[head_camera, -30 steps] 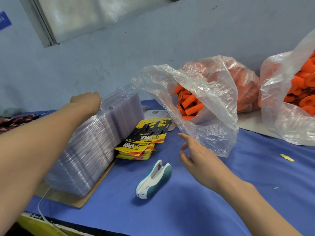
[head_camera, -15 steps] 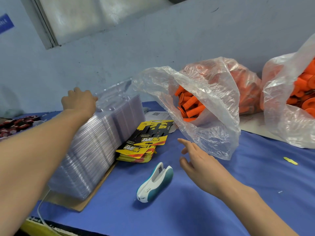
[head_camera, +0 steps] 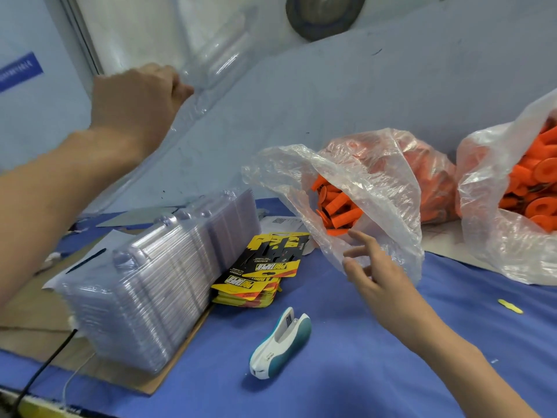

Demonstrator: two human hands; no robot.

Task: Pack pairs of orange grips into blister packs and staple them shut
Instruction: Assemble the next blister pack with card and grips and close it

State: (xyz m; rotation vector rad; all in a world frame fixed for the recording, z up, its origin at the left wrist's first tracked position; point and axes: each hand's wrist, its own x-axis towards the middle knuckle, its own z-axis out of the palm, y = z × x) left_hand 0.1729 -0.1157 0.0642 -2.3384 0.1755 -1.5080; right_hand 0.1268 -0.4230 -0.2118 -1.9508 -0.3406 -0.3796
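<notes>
Blister pack (head_camera: 220,58), head view: one clear pack is hanging in the air, high above and to the left of the stapler (head_camera: 280,342), well apart from it.
Left hand (head_camera: 135,98): fingers are curling round the pack's lower left edge and gripping it.
Right hand (head_camera: 379,282): is hovering just above and right of the stapler, fingers spread and slack, grasping nothing. Whether the tips are touching the bag film cannot be told.
Orange grips (head_camera: 334,206): are lying in the open bag (head_camera: 376,182) beyond the stapler, to its upper right. More are showing in a second bag (head_camera: 512,224) far right of it.
Stack of blister packs (head_camera: 156,282): is sitting on cardboard (head_camera: 27,312) just left of the stapler.
Insert cards (head_camera: 265,270): a yellow and black pile is lying just behind the stapler, against the stack.
Stapler: is lying untouched on the blue cover (head_camera: 391,372).
Handling, pack: judging it very light, thin, springy and slippery. It is likely creasing if pinched on the moulded pockets, so holding it by the flat rim, as now, is looking soundest.
Handling, grips: judging them light, rubbery and not fragile. Taking each round its barrel, below the flange, is appearing easiest.
Stage: judging it early, as no grips are sitting in the pack yet.
</notes>
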